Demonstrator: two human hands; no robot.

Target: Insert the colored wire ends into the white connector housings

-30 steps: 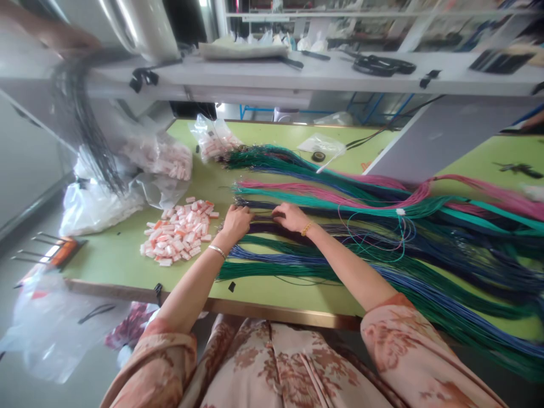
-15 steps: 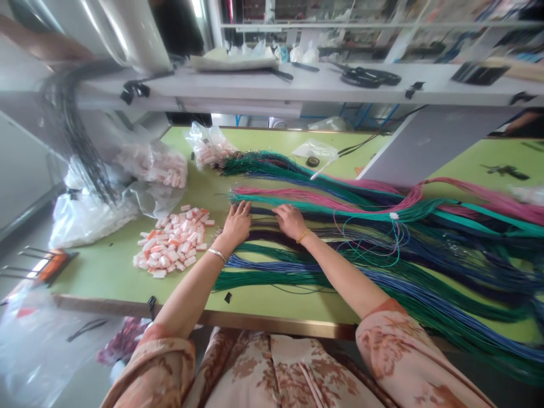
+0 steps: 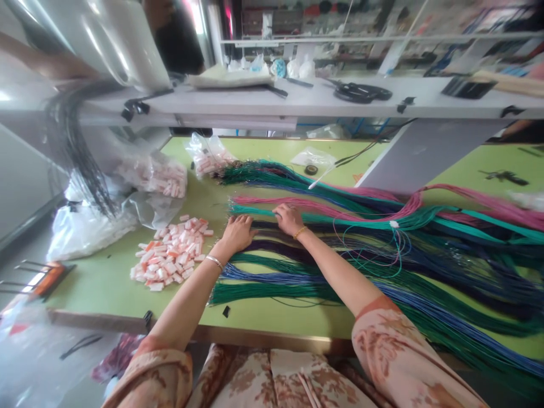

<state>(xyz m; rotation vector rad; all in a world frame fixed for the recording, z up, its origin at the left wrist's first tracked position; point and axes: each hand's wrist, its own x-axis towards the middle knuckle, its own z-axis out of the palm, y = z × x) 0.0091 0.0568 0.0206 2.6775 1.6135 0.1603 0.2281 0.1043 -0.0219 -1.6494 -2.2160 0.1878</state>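
Bundles of thin wires lie lengthwise over the bench. My left hand point(image 3: 238, 233) rests palm down with its fingers laid over the ends of the dark wires point(image 3: 266, 225). To its right, my right hand point(image 3: 289, 220) curls its fingers at the edge of the teal wires point(image 3: 323, 216); they look pinched on wire, though the fingertips are partly hidden. Pink wires point(image 3: 361, 211) run just beyond both hands. Nearer to me lie blue wires point(image 3: 272, 276) and green wires point(image 3: 272, 292). Left of my left hand is a pile of small white and orange connector housings point(image 3: 172, 255).
Plastic bags of housings point(image 3: 165, 178) stand at the back left, beside black wires point(image 3: 87, 164) hanging from the raised shelf point(image 3: 255, 103). A shelf support point(image 3: 412, 153) stands on the green bench point(image 3: 97, 283). Scissors point(image 3: 361, 90) lie on the shelf. Another person's arm point(image 3: 42, 56) shows upper left.
My left hand has shifted slightly towards me, off the teal wire ends and over the dark ones. My right hand stays almost in place with fingers more curled. The view has tilted slightly up.
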